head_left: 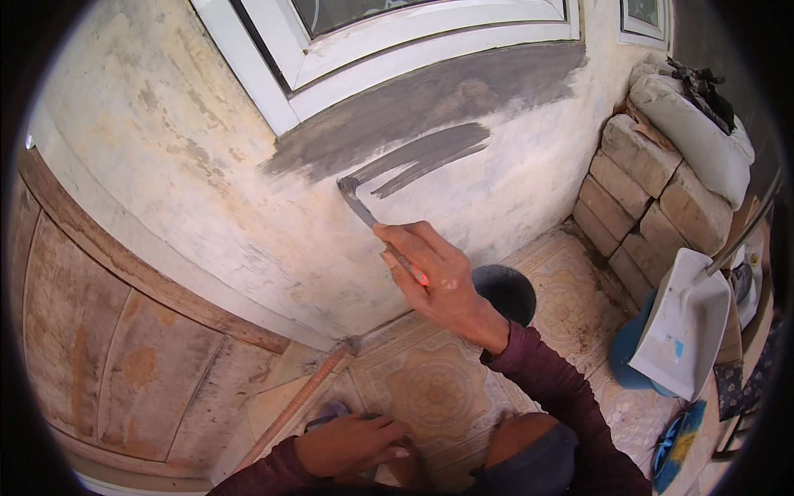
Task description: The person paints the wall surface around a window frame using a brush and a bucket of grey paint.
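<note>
At wall [289,264], brush [361,208] in right hand [442,277]

1) Pale blocks [653,194] stand stacked at right
2) White sack [695,140] lies on top, bearing dark crumpled material [705,93]
3) White dustpan [685,322] partly hides blue bucket [628,355]
4) Blue-and-yellow item [680,446], kind unclear, lies on patterned tile floor [434,393]
5) Wooden panelling [157,355] at left shows stains

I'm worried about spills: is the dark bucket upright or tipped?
Upright: the dark bucket has its round mouth facing up; what it holds, I cannot tell.
</note>
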A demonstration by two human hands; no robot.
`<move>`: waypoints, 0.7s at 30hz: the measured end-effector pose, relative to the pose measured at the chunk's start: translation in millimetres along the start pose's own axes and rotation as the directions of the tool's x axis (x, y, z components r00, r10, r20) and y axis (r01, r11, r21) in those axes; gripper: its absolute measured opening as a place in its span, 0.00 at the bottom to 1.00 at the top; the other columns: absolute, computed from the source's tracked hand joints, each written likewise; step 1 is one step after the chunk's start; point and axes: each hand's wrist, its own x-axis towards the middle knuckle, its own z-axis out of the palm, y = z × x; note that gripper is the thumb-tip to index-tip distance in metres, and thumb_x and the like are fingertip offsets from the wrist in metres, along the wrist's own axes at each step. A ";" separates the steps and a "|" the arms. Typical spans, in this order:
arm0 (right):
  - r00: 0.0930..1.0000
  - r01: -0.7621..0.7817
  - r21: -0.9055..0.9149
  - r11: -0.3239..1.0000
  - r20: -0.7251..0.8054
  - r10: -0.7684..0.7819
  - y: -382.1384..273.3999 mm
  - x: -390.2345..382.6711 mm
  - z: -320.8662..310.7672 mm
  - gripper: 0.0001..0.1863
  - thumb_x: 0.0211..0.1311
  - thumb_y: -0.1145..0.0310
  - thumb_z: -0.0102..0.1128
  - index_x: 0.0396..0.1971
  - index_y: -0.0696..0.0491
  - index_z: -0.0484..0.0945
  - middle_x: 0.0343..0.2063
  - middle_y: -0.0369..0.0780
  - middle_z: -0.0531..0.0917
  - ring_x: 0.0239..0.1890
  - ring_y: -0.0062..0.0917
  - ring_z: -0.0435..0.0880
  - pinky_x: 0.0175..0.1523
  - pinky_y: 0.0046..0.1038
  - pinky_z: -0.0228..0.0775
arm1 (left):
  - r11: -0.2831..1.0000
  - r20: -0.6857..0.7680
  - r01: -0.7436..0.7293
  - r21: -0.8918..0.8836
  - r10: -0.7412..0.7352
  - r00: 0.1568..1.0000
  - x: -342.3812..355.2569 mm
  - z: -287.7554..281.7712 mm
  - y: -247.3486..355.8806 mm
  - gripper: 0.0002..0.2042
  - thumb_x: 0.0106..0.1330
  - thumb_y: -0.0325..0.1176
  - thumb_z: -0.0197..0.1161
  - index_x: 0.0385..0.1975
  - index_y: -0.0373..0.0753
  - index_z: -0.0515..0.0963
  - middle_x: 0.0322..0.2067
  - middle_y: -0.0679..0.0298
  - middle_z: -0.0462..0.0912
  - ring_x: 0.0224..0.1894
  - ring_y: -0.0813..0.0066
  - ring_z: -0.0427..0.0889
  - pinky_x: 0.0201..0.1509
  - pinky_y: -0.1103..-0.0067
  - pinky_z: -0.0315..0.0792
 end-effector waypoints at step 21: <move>0.952 -0.221 0.165 0.961 -0.179 0.250 10.5 23.1 -19.5 0.14 0.67 0.76 0.62 0.51 0.59 0.80 0.35 0.40 0.81 0.30 0.20 0.82 0.34 0.22 0.73 | 0.996 -0.126 -0.093 -0.001 0.092 0.988 -8.0 5.1 -10.5 0.18 0.76 0.46 0.52 0.51 0.37 0.71 0.35 0.54 0.79 0.33 0.51 0.83 0.40 0.63 0.76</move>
